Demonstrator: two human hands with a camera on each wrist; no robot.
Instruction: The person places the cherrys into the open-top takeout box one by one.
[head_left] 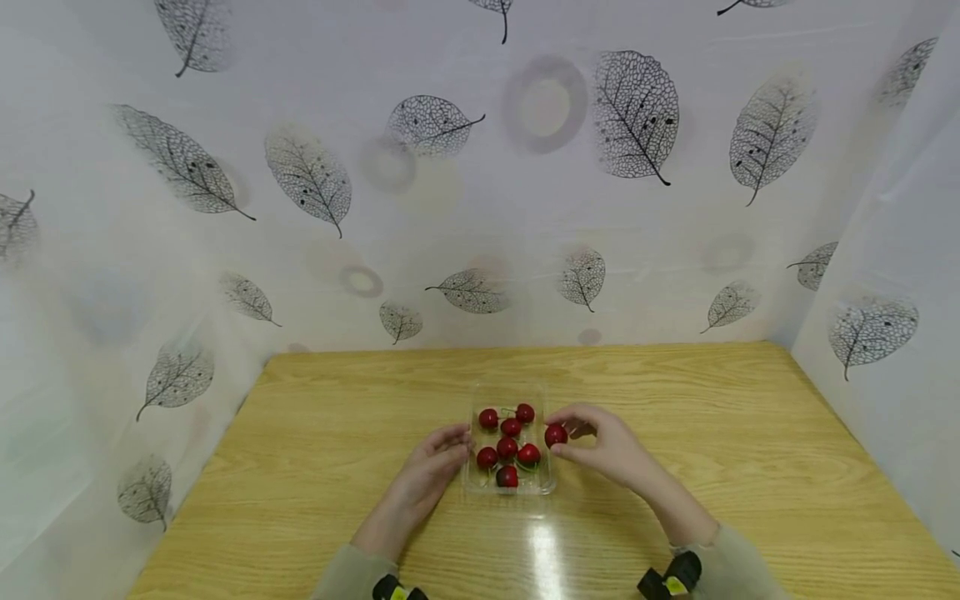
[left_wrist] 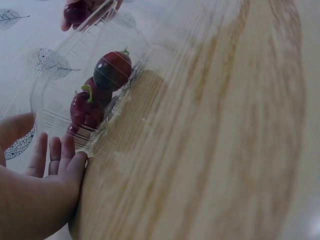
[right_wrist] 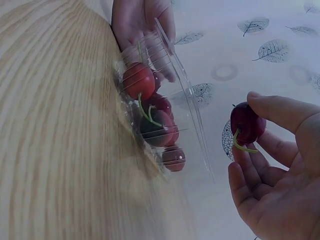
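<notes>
A clear plastic box [head_left: 511, 490] sits on the wooden table with several dark red cherries [head_left: 507, 448] in it, some with green stems. My left hand [head_left: 432, 468] rests against the left side of the box, its fingers fairly straight along the wall in the left wrist view. Between thumb and fingers, my right hand [head_left: 603, 446] pinches one cherry [right_wrist: 247, 123] just outside the right rim. A curved green stem hangs from this cherry in the right wrist view.
The wooden tabletop [head_left: 345, 400] extends around the box on all sides. A pale curtain [head_left: 480, 208] printed with leaf skeletons hangs behind and at both sides. Black straps [head_left: 670, 577] with cameras are on the wrists.
</notes>
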